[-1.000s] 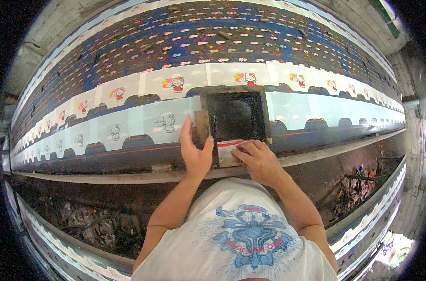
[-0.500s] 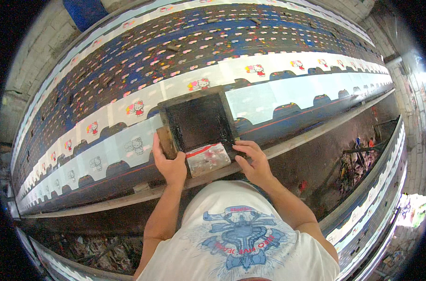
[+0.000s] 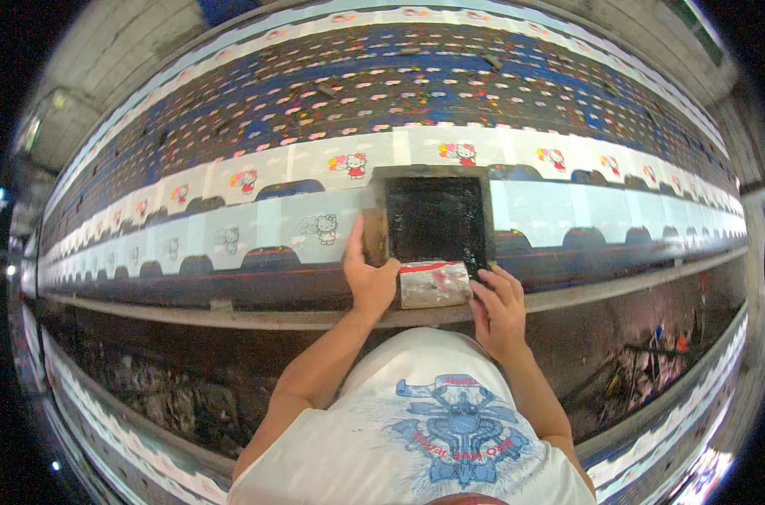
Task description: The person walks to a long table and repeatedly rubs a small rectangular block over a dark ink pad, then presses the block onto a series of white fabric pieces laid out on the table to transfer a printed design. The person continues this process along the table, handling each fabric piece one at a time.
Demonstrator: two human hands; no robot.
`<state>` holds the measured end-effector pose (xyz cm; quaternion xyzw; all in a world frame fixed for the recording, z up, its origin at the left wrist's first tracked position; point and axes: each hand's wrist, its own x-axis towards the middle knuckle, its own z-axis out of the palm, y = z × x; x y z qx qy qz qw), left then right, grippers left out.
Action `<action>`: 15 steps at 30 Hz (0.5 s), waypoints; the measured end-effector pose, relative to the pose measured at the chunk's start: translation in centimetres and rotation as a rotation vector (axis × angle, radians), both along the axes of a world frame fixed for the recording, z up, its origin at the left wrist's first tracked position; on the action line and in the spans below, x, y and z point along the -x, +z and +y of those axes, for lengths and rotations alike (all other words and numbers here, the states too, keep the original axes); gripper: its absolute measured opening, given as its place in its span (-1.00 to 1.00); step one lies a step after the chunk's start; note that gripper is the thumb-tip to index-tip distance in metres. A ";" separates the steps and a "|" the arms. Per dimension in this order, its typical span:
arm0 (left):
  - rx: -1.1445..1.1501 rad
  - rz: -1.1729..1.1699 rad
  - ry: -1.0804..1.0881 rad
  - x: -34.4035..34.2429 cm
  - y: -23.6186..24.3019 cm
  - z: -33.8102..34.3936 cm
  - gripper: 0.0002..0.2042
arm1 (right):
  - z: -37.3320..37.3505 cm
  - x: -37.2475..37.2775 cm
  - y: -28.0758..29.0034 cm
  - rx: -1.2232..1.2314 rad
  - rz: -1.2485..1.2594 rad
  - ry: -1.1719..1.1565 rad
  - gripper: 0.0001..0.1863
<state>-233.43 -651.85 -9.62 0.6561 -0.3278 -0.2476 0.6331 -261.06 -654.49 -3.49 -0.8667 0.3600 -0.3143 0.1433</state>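
Note:
A screen printing frame (image 3: pixel 488 220) with a dark, wet-looking mesh (image 3: pixel 437 217) lies over the near row of pale sheets. Its left side carries a wooden block (image 3: pixel 374 234), which my left hand (image 3: pixel 371 282) grips, thumb on the near side. Across the near end sits a smeared silver-grey plate (image 3: pixel 435 288) with a red streak along its far edge. My right hand (image 3: pixel 502 310) has its fingers bent round the frame's near right corner, thumb close to the plate. Just left of the frame, a sheet shows a cartoon cat in outline (image 3: pixel 325 229).
Behind the near row runs a strip of sheets with coloured cat prints (image 3: pixel 349 165). Farther back is a dark, speckled table surface (image 3: pixel 315 101) with small dark blocks. A ledge (image 3: pixel 256 318) borders the table before me. Scraps (image 3: pixel 652 366) lie below; another sheet-lined table (image 3: pixel 130 454) is behind me.
My view has turned, so the table now runs more level and the frame appears farther right. The frame still lies beside the same outlined print, with both hands keeping their holds.

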 end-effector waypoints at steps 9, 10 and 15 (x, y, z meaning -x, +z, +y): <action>0.001 0.079 0.020 1.5 -0.2 -0.7 -0.05 | -4.0 -2.6 1.6 0.083 0.259 0.381 -0.55; -0.005 0.086 0.023 1.4 -0.3 -0.7 -0.04 | -4.3 -2.9 1.7 0.081 0.267 0.401 -0.57; -0.070 -0.004 0.022 1.1 -0.9 -0.7 -0.04 | -7.0 -3.2 3.7 -0.053 0.354 0.467 -0.59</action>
